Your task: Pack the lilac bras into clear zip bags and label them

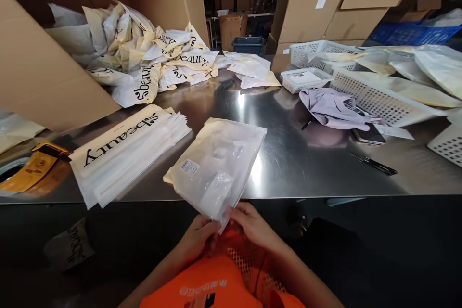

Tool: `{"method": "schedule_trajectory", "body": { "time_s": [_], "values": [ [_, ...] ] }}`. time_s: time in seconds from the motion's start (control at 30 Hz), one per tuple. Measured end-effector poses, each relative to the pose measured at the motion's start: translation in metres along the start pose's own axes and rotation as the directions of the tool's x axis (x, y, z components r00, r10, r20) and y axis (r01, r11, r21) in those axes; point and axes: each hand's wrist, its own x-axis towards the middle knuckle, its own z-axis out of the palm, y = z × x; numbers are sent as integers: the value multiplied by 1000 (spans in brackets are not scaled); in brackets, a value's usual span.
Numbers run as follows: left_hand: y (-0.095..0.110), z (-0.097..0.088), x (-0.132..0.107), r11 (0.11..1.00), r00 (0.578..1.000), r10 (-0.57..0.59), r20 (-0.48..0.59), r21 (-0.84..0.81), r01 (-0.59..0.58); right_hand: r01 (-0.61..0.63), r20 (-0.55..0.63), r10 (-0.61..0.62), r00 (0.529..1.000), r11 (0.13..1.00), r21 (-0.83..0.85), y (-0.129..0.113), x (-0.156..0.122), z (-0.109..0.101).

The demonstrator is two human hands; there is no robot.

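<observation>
Orange mesh vest (224, 284) w/ white print on chest, both forearms bare, no gloves.

Left hand (197, 237) and right hand (252, 225) pinch near corner of clear plastic pouch (216, 166) overhanging front edge of steel table (306, 163); barcode label on pouch; stack of printed flat bags (126, 151) just left of pouch; crumpled bags (151, 57) spilling from tipped cardboard box (39, 77) behind; lilac garment (334, 108) right, near white baskets (378, 98); phone (368, 134) beside garment; black pen (373, 164) near table edge; orange vest (216, 284) below.
</observation>
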Motion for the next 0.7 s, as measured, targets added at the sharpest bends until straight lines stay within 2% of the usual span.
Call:
{"method": "schedule_trajectory", "body": {
  "time_s": [0.07, 0.13, 0.2, 0.23, 0.3, 0.33, 0.37, 0.4, 0.47, 0.53, 0.57, 0.6, 0.7],
  "values": [
    [3, -23, -10, 999, 1000, 12, -8, -33, -13, 8, -188, 11, 982, 995, 98, -2, 10, -10],
    [12, -50, -19, 995, 996, 71, -49, -61, -74, 43, -324, 13, 946, 985, 167, -8, 18, -27],
    [27, -74, -28, 958, 968, 160, -194, -205, -199, 106, -463, -17, 886, 980, 167, -16, 23, -45],
    [34, -84, -33, 905, 935, 188, -301, -318, -284, 141, -550, -46, 834, 981, 132, -21, 24, -53],
    [41, -94, -39, 719, 849, 155, -505, -531, -447, 172, -700, -132, 702, 985, -14, -27, 24, -67],
    [40, -94, -41, 623, 819, 113, -562, -603, -499, 145, -720, -172, 672, 984, -101, -29, 23, -72],
    [36, -90, -42, 556, 815, 84, -573, -652, -515, 100, -694, -195, 693, 979, -175, -29, 21, -75],
    [29, -83, -40, 521, 833, 78, -547, -691, -502, 58, -639, -200, 742, 970, -236, -28, 19, -78],
    [10, -60, -31, 544, 900, 143, -412, -727, -419, -2, -500, -172, 849, 945, -327, -22, 14, -78],
    [-10, -31, -13, 709, 953, 242, -180, -638, -300, -29, -389, -139, 911, 917, -397, -13, 5, -73],
    [-18, -16, -2, 811, 963, 262, -67, -526, -257, -49, -354, -119, 927, 901, -431, -8, -1, -69],
    [-24, -1, 9, 901, 971, 235, 51, -387, -198, -75, -326, -92, 941, 883, -464, -3, -7, -64],
    [-31, 38, 36, 987, 967, 115, 226, -139, -85, -95, -281, -67, 957, 846, -525, 8, -25, -48]
  ]
}}
